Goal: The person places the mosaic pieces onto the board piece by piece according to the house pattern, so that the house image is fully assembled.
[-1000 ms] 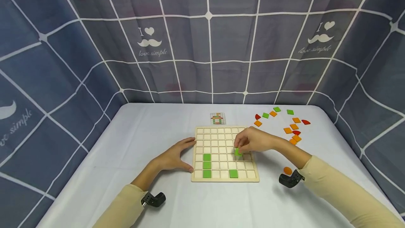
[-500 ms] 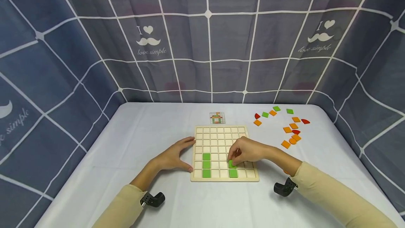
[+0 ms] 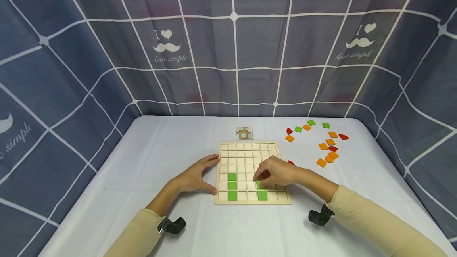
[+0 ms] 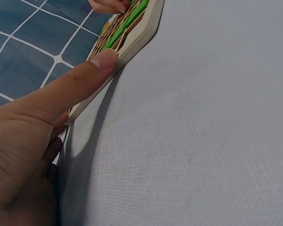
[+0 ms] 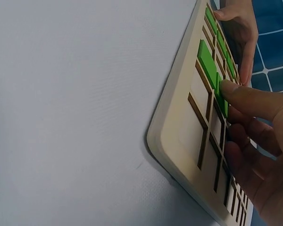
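A pale wooden grid board [image 3: 252, 203] lies on the white table. Several green square tiles [image 3: 232, 185] fill a column on its left side, and another green tile [image 3: 262, 196] sits in the bottom row. My right hand [image 3: 276, 171] is over the board, its thumb and curled fingers at a green square tile [image 5: 220, 96] in the cell just above that one. The thumb tip lies on this tile, which looks level in its cell. My left hand [image 3: 194, 175] rests against the board's left edge, thumb and fingers spread; its thumb [image 4: 92, 73] touches the rim.
A small printed pattern card [image 3: 244, 133] lies behind the board. Loose orange squares [image 3: 321, 162], an orange disc [image 3: 329, 159], green tiles [image 3: 298, 129] and red pieces [image 3: 343, 137] are scattered at the right. Another red piece [image 3: 291, 162] is partly hidden by my right hand. A checked curtain surrounds the table.
My right hand has carried the green tile leftward and down into the cell above the bottom-row tile; its fingers now sit lower on it. My left hand has stayed at the board's edge.
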Tool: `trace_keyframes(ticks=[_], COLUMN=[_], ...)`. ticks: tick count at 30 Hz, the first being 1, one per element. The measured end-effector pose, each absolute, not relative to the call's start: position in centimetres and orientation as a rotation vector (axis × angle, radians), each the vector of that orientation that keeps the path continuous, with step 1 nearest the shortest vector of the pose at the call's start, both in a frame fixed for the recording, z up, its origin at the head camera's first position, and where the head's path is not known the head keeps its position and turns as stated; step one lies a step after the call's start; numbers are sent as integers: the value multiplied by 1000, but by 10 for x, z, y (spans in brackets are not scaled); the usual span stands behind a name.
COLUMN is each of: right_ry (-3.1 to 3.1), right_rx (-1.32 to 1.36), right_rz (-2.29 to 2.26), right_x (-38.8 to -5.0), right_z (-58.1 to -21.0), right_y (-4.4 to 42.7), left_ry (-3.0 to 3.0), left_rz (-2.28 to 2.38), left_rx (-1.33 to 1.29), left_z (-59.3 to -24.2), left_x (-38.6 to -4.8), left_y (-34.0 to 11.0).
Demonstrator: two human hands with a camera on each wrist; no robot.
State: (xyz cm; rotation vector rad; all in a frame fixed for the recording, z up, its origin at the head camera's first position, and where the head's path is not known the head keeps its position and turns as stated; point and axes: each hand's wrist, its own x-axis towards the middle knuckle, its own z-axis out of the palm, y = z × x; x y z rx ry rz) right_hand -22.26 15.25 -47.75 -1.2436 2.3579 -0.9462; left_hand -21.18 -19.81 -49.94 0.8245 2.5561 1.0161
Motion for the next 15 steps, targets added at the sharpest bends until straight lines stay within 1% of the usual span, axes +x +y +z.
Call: trace_keyframes(ticks=[9, 15], right_ry=[2297, 2334], right_rx=[-1241, -1162], right_rz=[-946, -983], right_x=[-225, -239], right_z=[-475, -459], right_y=[159, 179], left_ry=[2560, 2556], left_rz=[1015, 1017], left_rx=[832, 834], left_z=[-500, -499], left_x=[-211, -211], left_y=[-200, -200])
